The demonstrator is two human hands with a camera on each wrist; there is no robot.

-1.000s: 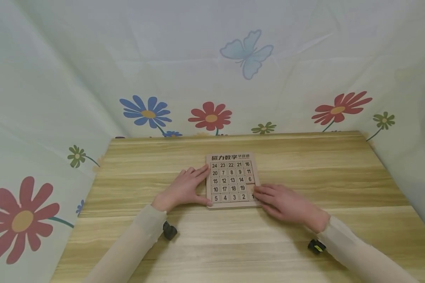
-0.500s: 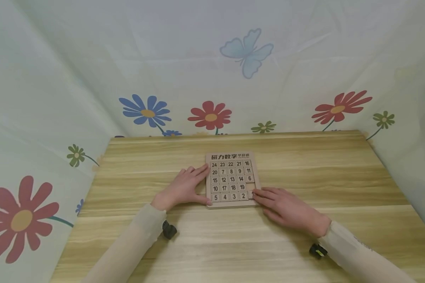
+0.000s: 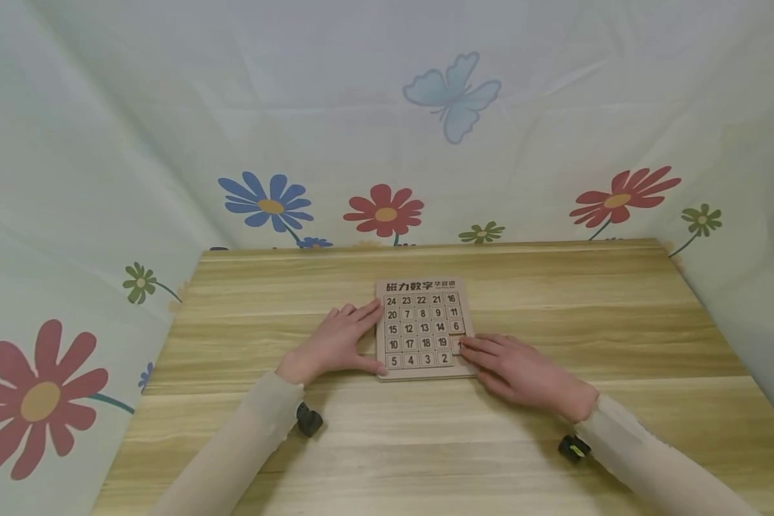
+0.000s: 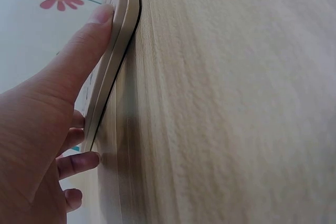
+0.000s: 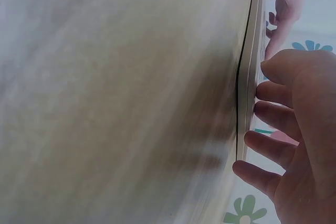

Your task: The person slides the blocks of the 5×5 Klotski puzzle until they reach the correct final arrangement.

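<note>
A wooden sliding number puzzle (image 3: 419, 373) lies flat on the table, its numbered tiles in rows under a printed heading. My left hand (image 3: 329, 347) steadies its left side, fingers along the edge and thumb on the near left corner; the left wrist view shows the thumb (image 4: 86, 43) laid on the rim. At the right side, fingertips of my right hand (image 3: 525, 371) rest on a tile (image 3: 456, 345) at the end of the fourth row and partly hide it. Below that tile the bottom right slot is bare. In the right wrist view the fingers stretch over the board's edge (image 5: 249, 77).
The wood-grain table (image 3: 387, 444) spreads around the puzzle. Behind and to the left hangs a pale cloth (image 3: 335, 129) printed with flowers and a butterfly. Small black wrist cameras, such as the one (image 3: 308, 419) under the left sleeve, sit close over the tabletop.
The right fingertips have slid the tile from the bottom right corner up into the gap in the fourth row, leaving the corner slot bare. The left hand has stayed in place.
</note>
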